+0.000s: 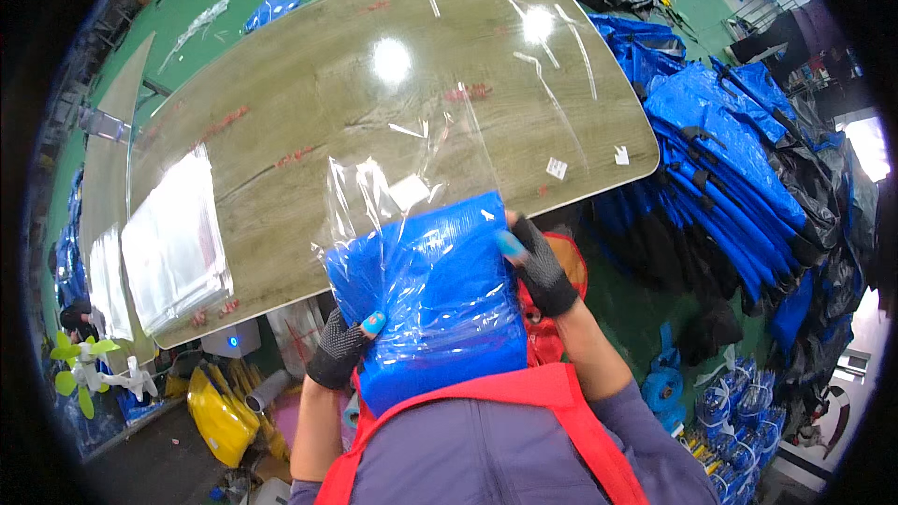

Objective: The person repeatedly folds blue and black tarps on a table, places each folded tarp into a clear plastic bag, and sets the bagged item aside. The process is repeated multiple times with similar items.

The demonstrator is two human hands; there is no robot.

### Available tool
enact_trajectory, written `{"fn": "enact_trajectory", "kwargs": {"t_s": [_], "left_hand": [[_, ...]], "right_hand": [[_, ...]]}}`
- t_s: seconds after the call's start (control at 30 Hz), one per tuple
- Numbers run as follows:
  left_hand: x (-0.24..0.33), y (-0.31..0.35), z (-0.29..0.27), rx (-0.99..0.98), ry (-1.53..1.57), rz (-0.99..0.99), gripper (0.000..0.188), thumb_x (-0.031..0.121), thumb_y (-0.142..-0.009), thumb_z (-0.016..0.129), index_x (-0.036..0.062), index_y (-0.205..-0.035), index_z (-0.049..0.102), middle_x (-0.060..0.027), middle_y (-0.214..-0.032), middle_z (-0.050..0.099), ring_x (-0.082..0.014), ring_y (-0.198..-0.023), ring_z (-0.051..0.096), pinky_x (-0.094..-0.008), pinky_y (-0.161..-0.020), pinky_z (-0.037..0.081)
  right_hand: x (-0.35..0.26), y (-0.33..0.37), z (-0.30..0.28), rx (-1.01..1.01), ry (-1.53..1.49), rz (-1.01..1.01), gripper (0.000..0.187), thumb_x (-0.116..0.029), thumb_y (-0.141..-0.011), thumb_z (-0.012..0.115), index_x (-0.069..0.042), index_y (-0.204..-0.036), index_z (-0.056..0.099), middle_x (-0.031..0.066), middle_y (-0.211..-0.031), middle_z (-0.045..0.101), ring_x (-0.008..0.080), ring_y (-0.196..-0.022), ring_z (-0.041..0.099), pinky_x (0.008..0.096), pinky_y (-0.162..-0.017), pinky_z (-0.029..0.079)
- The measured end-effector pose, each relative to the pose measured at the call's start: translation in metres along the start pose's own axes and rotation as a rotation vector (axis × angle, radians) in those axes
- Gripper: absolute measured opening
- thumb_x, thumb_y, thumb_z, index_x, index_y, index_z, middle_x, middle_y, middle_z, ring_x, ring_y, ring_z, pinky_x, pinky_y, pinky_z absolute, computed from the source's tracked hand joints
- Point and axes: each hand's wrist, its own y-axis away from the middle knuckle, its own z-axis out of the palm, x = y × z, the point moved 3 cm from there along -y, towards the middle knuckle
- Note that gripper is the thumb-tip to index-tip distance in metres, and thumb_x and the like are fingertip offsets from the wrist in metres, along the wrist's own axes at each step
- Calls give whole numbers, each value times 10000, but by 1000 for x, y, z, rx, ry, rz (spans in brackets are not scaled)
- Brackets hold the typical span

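Note:
A folded blue sheet (pixel 449 295) rests close against my body at the table's near edge, partly inside a clear plastic bag (pixel 354 192). The bag's loose, crinkled end spreads over the tabletop beyond it. My left hand (pixel 339 349), in a dark fingertip-less glove, grips the bundle's left side with its thumb on top. On the far right corner my right hand (pixel 540 266) pinches the edge, gloved the same way. Blue covering shows on both thumbs. Fingers under the bundle are hidden.
A stack of clear bags (pixel 178 234) lies at the left of the worn table (pixel 309 75). White paper slips (pixel 557 167) and plastic strips are scattered on it. Blue bundles (pixel 730 159) pile up at the right. A small green fan (pixel 82 369) stands at the lower left.

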Motion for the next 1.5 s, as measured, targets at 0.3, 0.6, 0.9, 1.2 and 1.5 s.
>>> {"fn": "enact_trajectory", "kwargs": {"t_s": [0.3, 0.6, 0.9, 1.2, 1.5], "left_hand": [[-16, 12, -3, 182, 173, -148, 628, 317, -822, 719, 36, -1328, 477, -104, -1183, 593, -213, -1026, 591, -370, -893, 489], [-51, 44, 11, 144, 152, -96, 742, 243, -765, 771, 29, -1371, 401, -141, -1259, 539, -255, -1131, 538, -370, -940, 456], [-47, 23, 5, 10, 251, 36, 689, 253, -761, 774, 46, -1337, 457, -122, -1232, 581, -246, -1083, 571, -395, -966, 441], [-81, 33, 9, 174, 89, -15, 622, 223, -783, 732, 8, -1305, 471, -144, -1207, 577, -230, -1077, 567, -337, -923, 459], [-8, 46, 16, -300, 19, -170, 767, 306, -809, 742, 19, -1410, 360, -121, -1378, 461, -203, -1261, 426, -368, -1050, 349]], "right_hand": [[48, 60, -5, -142, 140, 346, 611, -438, -847, 678, 1, -1248, 536, 120, -1147, 620, 180, -1028, 573, 334, -908, 460], [29, 79, 2, -26, 232, 97, 636, -454, -842, 667, 9, -1254, 524, 154, -1154, 615, 232, -1064, 576, 355, -916, 455], [34, 79, -10, -81, 322, 337, 573, -404, -872, 656, -3, -1259, 523, 140, -1133, 623, 212, -1011, 590, 350, -918, 455], [56, 96, -12, -4, 228, 340, 509, -323, -877, 674, -18, -1257, 529, 133, -1165, 609, 208, -1025, 582, 362, -907, 469], [41, 109, -19, -163, 453, 531, 576, -409, -850, 681, -1, -1236, 554, 153, -1121, 653, 235, -1033, 622, 349, -921, 477]]}}
